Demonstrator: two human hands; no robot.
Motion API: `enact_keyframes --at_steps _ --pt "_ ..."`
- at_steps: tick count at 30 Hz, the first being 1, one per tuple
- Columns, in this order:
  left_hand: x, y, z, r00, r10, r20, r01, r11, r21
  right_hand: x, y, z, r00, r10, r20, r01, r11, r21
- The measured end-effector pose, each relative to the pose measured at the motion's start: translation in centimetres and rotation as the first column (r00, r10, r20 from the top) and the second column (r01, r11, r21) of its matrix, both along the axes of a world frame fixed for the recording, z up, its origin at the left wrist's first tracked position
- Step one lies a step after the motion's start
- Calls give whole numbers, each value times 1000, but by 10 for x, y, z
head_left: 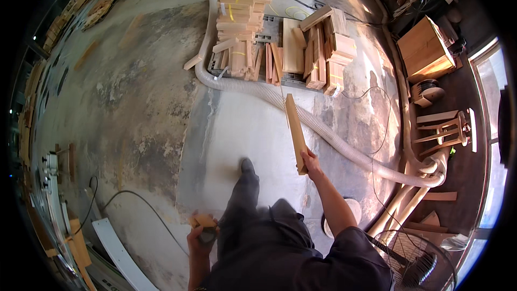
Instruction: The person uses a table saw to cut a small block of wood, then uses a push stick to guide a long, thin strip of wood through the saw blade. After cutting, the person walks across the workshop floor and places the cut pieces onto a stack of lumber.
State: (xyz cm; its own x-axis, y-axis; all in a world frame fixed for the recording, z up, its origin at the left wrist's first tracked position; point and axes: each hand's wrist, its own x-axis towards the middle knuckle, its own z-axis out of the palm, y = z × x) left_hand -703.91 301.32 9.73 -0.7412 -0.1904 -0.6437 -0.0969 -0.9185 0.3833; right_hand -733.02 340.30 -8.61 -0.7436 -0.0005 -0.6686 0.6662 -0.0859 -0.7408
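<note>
A long, narrow wooden board (294,129) is in my right hand (312,164), held near its lower end. It tilts up and away from me over the floor. My left hand (200,235), low and left of my leg, is closed around a small tan and dark grey piece (203,221); its kind I cannot make out. Beyond the board stands a tall stack of cut wooden boards (235,19). Right of that stack are more wooden pieces (319,59), some upright, some laid across the top.
A ribbed grey hose (344,145) crosses the floor between me and the stacks, curving to the right wall. Black cables (145,196) lie at left near a white panel (121,253). A wire-caged fan (417,261) stands at lower right, below a wooden stool (444,129).
</note>
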Motion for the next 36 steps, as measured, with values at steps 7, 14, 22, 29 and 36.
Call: enact_keyframes --at_steps 7,14,22,29,36 --pt "-215 -24 12 998 35 56 -29 996 -90 -262 -28 -57 989 115 -90 -58 875 481" --pt "-301 27 -16 894 243 377 -174 963 -207 -510 -42 -186 948 290 133 -262 466 845" --pt "-434 96 -40 766 124 631 -32 987 -155 -662 -53 -300 935 286 209 -265 174 948" --pt "-470 105 -52 848 216 483 -132 970 -202 -724 -108 -266 686 717 -121 -315 443 839" --pt "-351 136 -16 704 621 344 -560 784 -269 -347 -240 -12 -224 808 -544 -955 -70 289"
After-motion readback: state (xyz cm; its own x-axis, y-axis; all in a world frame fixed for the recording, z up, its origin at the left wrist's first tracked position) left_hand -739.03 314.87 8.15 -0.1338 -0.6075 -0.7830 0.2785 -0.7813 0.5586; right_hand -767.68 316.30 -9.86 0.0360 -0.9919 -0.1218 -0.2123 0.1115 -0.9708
